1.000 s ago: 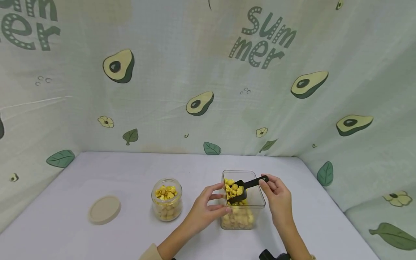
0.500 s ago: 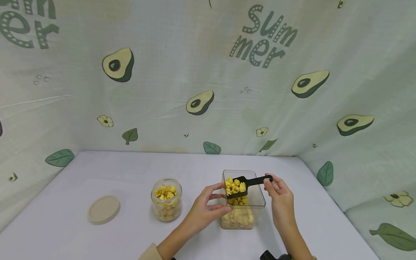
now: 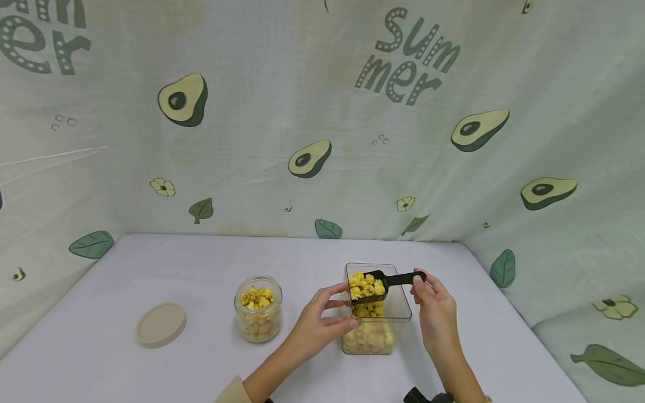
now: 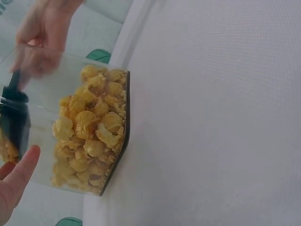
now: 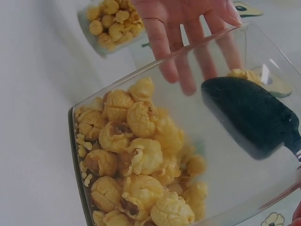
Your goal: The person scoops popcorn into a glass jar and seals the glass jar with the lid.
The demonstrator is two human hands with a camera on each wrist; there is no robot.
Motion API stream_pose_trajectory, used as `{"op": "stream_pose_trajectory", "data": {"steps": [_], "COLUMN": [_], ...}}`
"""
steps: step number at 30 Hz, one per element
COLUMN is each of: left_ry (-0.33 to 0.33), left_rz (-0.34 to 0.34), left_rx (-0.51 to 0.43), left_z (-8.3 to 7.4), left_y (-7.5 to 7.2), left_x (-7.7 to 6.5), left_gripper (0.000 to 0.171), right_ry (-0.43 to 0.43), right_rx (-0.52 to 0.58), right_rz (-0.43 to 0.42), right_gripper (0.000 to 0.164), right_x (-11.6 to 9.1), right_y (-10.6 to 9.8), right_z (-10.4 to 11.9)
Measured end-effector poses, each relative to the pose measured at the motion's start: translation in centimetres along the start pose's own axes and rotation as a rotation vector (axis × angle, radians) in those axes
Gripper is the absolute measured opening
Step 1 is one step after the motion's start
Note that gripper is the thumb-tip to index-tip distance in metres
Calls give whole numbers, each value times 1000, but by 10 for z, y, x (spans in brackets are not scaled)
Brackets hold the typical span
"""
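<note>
Black scoop [image 3: 390,281], handle [image 3: 407,277] in right grip [image 3: 437,308]

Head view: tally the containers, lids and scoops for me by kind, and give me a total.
Containers: 2 (glass jar, clear square box)
Lids: 1 (round beige lid)
Scoops: 1 (black scoop)
Total: 4

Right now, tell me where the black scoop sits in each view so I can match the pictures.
Head: black scoop low, right of centre.
Left wrist: black scoop at the left edge, about mid-height.
Right wrist: black scoop on the right, about mid-height, handle meeting the frame's edge.
Shared landmark: the clear square container.
</note>
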State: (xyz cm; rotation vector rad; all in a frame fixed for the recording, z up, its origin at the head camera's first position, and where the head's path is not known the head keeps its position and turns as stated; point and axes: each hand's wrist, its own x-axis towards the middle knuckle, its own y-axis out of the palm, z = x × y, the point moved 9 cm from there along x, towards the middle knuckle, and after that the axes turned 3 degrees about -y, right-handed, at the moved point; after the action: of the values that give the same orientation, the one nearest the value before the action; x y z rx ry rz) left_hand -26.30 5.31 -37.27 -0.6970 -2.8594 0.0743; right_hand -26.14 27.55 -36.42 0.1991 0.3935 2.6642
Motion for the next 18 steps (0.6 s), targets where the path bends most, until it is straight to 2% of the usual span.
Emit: {"op": "stream_pose_trajectory", "data": {"steps": [6,18], "left_ry": [1,-4], "left_rz": [3,15], "left_rx": [2,-16], "left_z": [1,1], "left_y": [1,1], "left_x": [1,0], "left_gripper": [62,62], "right_ry": [13,93], "right_rx": [77,212], "right_rz": [22,45], "right_gripper": [15,15], "right_x": [1,3], "right_y": [-2,-8], "right_z": [0,-5]}}
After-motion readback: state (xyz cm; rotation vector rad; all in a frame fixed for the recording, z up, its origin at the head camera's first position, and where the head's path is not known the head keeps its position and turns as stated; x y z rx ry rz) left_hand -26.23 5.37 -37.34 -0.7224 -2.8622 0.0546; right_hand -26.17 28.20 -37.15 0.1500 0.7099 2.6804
